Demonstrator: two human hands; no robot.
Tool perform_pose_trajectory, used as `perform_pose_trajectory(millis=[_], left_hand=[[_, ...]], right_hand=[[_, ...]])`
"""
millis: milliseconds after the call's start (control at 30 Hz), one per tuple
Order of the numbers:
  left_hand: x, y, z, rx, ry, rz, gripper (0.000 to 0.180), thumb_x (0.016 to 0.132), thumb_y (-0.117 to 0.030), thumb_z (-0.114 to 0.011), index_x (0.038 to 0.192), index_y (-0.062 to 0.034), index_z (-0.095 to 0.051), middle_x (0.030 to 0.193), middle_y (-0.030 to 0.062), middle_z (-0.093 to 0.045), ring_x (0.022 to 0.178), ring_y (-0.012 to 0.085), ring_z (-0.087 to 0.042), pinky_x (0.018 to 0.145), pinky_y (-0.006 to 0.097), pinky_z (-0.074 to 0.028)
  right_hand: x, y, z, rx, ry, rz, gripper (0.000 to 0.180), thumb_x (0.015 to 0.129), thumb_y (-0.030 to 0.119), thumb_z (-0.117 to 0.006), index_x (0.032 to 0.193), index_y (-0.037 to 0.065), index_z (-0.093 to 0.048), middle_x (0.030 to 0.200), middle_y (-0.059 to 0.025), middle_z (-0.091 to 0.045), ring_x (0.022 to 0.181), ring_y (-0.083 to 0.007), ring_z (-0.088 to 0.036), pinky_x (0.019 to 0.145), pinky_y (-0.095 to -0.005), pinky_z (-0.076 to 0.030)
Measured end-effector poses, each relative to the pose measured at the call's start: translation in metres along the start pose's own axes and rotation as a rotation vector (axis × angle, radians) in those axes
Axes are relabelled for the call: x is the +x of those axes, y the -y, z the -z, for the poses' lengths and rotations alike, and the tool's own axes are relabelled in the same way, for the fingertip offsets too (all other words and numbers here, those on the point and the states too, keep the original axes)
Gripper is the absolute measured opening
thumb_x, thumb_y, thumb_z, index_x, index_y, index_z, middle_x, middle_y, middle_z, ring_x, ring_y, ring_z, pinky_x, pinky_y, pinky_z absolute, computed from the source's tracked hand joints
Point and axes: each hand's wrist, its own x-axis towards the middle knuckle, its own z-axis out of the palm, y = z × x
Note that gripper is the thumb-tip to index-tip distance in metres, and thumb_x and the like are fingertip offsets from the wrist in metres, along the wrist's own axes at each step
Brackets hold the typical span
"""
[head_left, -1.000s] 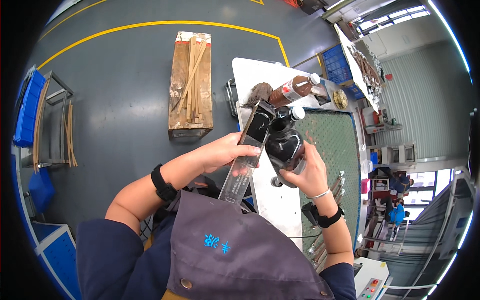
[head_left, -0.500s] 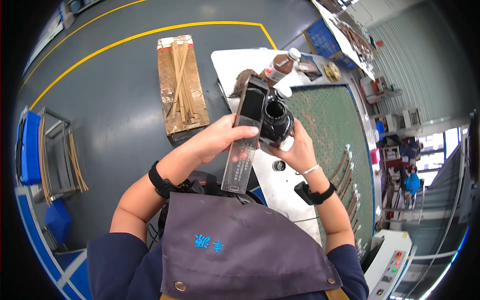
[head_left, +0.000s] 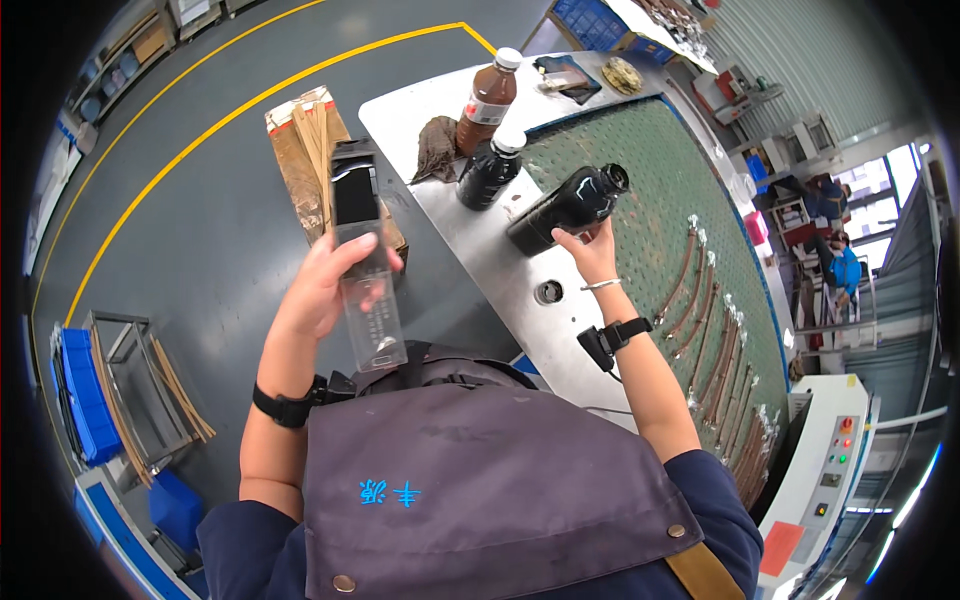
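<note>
My left hand (head_left: 335, 285) grips a long, narrow clear plastic box (head_left: 372, 320), whose far end looks black inside. The fingers wrap under it and the thumb lies on top. On the right, my right hand (head_left: 590, 250) is closed round an uncapped black bottle (head_left: 560, 212), tilted with its mouth to the right, its base low over or on the white tabletop (head_left: 535, 325). A small round cap (head_left: 549, 292) lies near it. Beyond stand a black bottle with a white cap (head_left: 487, 178) and a brown bottle (head_left: 488, 100).
A dark rag (head_left: 435, 150) lies by the brown bottle. Brown strips (head_left: 705, 330) with pale ends rest on the green perforated surface (head_left: 640, 190) at right. Left of the table, a cardboard box (head_left: 290, 170) carries wooden slats. A white control panel (head_left: 825, 470) stands at lower right.
My hands have moved apart. The bottle has gone to the right, away from the plastic box, and the box has shifted left. The view has also turned, showing more of the table.
</note>
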Motion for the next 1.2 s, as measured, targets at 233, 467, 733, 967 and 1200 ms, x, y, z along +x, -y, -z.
perform_pose_trajectory(millis=[233,467,733,967,1200], left_hand=[[-0.019,0.003,0.012,-0.020,-0.121,-0.055,0.031,0.088,-0.025,-0.053,0.106,-0.0001,-0.050,0.082,0.0139,-0.061,0.053,0.0154,-0.053,0.041,0.025,-0.039],[-0.027,0.006,0.020,-0.031,-0.178,-0.045,0.031,0.088,-0.024,-0.053,0.106,0.0008,-0.051,0.083,0.0144,-0.061,0.054,0.0161,-0.053,0.042,0.026,-0.040],[-0.020,0.005,0.021,-0.035,-0.172,-0.071,0.031,0.091,-0.026,-0.049,0.109,-0.0009,-0.050,0.083,0.0124,-0.061,0.053,0.0137,-0.051,0.042,0.025,-0.037],[-0.019,0.004,0.026,-0.034,-0.180,-0.065,0.031,0.090,-0.026,-0.050,0.108,-0.0013,-0.051,0.083,0.0116,-0.061,0.053,0.0133,-0.051,0.042,0.024,-0.037],[-0.023,0.003,0.029,-0.055,-0.219,-0.067,0.031,0.089,-0.027,-0.051,0.108,-0.0027,-0.051,0.082,0.0109,-0.061,0.053,0.0136,-0.052,0.042,0.025,-0.036]], right_hand=[[-0.046,-0.045,0.004,-0.160,-0.099,0.005,0.107,0.063,0.039,-0.079,0.138,-0.008,-0.018,0.135,-0.0276,-0.036,0.128,-0.0329,-0.036,0.105,-0.0378,-0.029],[-0.098,-0.063,-0.015,-0.554,-0.052,0.090,0.072,0.064,0.028,-0.077,0.119,-0.003,-0.042,0.124,-0.0220,-0.044,0.117,-0.0368,-0.040,0.101,-0.0417,-0.033],[-0.073,-0.031,0.016,-0.314,-0.095,-0.103,0.046,0.069,0.019,-0.074,0.108,0.001,-0.057,0.101,-0.0127,-0.054,0.086,-0.0211,-0.056,0.074,-0.0312,-0.048],[0.000,0.118,0.078,-0.709,-0.024,0.217,0.066,0.068,0.020,-0.071,0.124,0.004,-0.039,0.096,-0.0143,-0.059,0.082,-0.0276,-0.060,0.074,-0.0359,-0.049],[0.027,0.167,0.069,-0.958,0.209,0.362,0.056,0.069,0.016,-0.068,0.118,0.005,-0.044,0.102,-0.0149,-0.057,0.091,-0.0311,-0.058,0.078,-0.0381,-0.047]])
